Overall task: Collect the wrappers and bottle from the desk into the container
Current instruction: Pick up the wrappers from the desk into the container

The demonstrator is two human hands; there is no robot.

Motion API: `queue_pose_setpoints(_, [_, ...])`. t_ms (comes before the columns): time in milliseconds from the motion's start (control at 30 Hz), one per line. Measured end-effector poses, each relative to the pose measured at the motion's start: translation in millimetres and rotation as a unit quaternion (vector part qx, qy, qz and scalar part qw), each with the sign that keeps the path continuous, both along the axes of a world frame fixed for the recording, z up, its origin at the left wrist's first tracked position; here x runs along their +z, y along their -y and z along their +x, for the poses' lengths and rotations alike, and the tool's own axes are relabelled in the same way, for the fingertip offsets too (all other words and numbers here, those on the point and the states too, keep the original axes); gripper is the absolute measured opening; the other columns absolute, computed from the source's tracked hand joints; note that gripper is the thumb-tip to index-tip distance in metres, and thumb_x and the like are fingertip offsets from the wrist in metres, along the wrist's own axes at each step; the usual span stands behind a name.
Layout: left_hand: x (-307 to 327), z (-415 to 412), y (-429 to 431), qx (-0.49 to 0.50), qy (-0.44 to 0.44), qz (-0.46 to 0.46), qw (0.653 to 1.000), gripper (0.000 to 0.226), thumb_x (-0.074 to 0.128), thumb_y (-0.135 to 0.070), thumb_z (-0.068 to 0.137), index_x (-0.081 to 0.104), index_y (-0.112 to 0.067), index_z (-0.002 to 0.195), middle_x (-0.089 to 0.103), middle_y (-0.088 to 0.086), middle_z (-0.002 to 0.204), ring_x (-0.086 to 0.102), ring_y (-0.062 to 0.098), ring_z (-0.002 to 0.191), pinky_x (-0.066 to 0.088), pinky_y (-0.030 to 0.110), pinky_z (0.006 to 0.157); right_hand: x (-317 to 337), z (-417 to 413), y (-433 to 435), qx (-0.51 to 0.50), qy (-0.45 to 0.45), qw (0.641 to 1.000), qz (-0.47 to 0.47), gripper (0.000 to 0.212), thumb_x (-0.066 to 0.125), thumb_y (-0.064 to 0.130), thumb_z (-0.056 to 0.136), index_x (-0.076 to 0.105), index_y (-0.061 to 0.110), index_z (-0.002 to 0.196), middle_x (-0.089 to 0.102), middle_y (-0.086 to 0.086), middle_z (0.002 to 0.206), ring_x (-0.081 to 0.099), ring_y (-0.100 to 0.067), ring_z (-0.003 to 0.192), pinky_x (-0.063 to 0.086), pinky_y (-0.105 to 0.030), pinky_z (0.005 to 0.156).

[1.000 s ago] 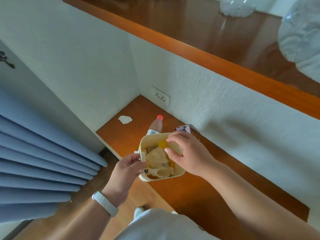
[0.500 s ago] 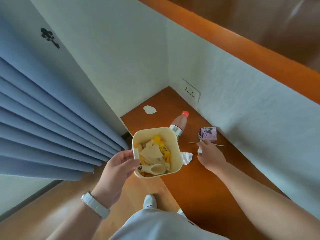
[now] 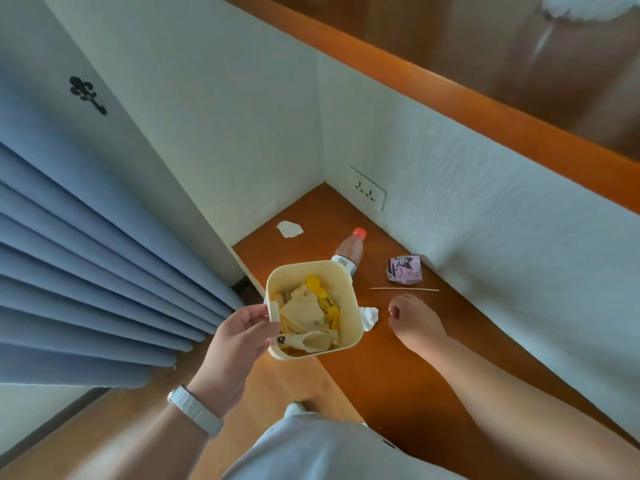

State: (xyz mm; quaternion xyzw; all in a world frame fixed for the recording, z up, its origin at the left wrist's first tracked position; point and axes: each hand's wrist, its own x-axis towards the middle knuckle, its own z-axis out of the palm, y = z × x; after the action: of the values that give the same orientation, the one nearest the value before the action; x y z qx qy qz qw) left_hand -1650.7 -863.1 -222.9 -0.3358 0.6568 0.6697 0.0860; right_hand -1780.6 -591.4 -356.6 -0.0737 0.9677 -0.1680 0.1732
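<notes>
Curtain point(image 3: 86, 271) hanging far left. Our left hand point(image 3: 239, 337) is gripping cream container point(image 3: 350, 299) by side tab, thumb curled over rim. We are holding it at worktop point(image 3: 391, 368) edge, wrappers point(image 3: 304, 311) piled inside. White scrap point(image 3: 289, 229) lying near corner. Bottle point(image 3: 348, 252) showing just behind container, lower part hidden. Crumpled white wrapper point(image 3: 370, 317) lying beside container's right wall. Purple wrapper point(image 3: 404, 269) and thin stick point(image 3: 403, 289) lying further right. Our right hand point(image 3: 415, 323) sitting near stick, fingers curling under. We cannot tell whether it is pinching anything.
</notes>
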Motion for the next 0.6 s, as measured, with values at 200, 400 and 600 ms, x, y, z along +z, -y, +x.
queue_pose_setpoints(200, [3.2, -13.4, 0.9, -0.04, -0.01, 0.018, 0.999, 0.019, 0.065, -0.007, 0.094, 0.069, -0.009, 0.113, 0.078, 0.013, 0.107, 0.074, 0.028, 0.102, 0.058, 0.027, 0.079, 106.0, 18.0, 18.8, -0.034, -0.155, 0.96, -0.23, 0.01, 0.067, 0.008, 0.086, 0.065, 0.018, 0.085, 0.058, 0.013, 0.083, 0.058, -0.009, 0.077, 0.051, -0.025, 0.069])
queue_pose_setpoints(400, [2.1, -21.9, 5.6, -0.084, -0.014, 0.034, 0.996, 0.02, 0.067, -0.008, 0.092, 0.069, -0.009, 0.112, 0.078, 0.015, 0.106, 0.074, 0.032, 0.103, 0.058, 0.045, 0.096, 162.2, 37.5, 63.5, 0.044, -0.183, 0.945, -0.269, 0.01, 0.068, 0.007, 0.085, 0.066, 0.016, 0.085, 0.062, 0.012, 0.082, 0.059, -0.002, 0.075, 0.043, -0.008, 0.071])
queue_pose_setpoints(600, [-0.1, -19.0, 25.3, -0.111, -0.025, 0.052, 0.992, 0.021, 0.066, -0.008, 0.093, 0.069, -0.008, 0.114, 0.078, 0.016, 0.105, 0.075, 0.032, 0.099, 0.058, 0.033, 0.081, 161.8, 51.9, 103.1, 0.097, -0.125, 0.947, -0.278, 0.008, 0.064, 0.018, 0.09, 0.066, 0.02, 0.097, 0.061, 0.013, 0.095, 0.057, 0.001, 0.087, 0.051, -0.018, 0.075])
